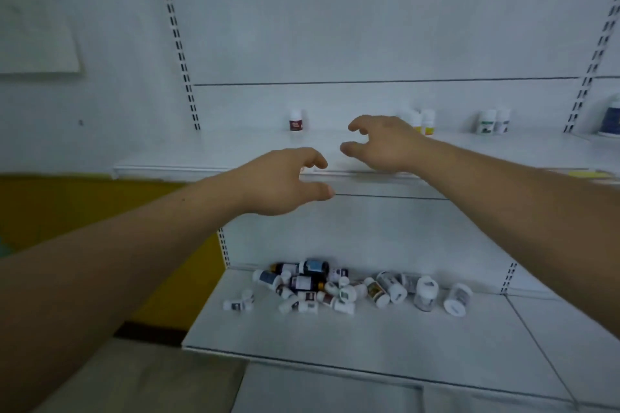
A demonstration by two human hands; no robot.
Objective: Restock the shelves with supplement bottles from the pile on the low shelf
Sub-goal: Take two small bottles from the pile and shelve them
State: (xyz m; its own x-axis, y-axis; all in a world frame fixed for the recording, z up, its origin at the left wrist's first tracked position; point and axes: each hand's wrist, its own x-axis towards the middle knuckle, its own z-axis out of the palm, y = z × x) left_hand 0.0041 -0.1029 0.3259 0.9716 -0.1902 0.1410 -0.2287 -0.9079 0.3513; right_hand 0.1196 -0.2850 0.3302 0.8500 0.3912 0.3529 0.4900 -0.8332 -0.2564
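Bottles [339,288] lie in a loose heap toward the back of the low shelf [369,335], most on their sides, several touching or leaning on one another. A few strays sit apart: two small ones at the left edge of the heap [239,301] and two larger white ones to the right [458,298]. Most appear to be small white plastic tubs with wide caps; three or four darker bottles [308,282] lie at the back. Judged light, rigid and smooth-sided, so likely to roll if nudged and to slip if pinched at the cap alone. Best hold is judged to be around the body, fingers and thumb on opposite sides; the strays are the easiest to take first, since pulling from the middle could shift the neighbours.

Upper shelf [235,151] carries a few upright bottles along its back: one with a dark red label [296,120], a yellow-labelled pair [425,122] and a pair further right [493,122].

Left hand [285,181] hangs in front of the upper shelf's edge, fingers loosely curled, nothing in it. Right hand [385,142] is over the upper shelf, fingers and thumb spread in a half-open claw, also holding nothing.

Labels are too blurred to read. Right hand hides part of the yellow-labelled group, so its count is uncertain. A dark-labelled container [612,121] is cut off at the right edge. Contents and fill of any bottle cannot be told.
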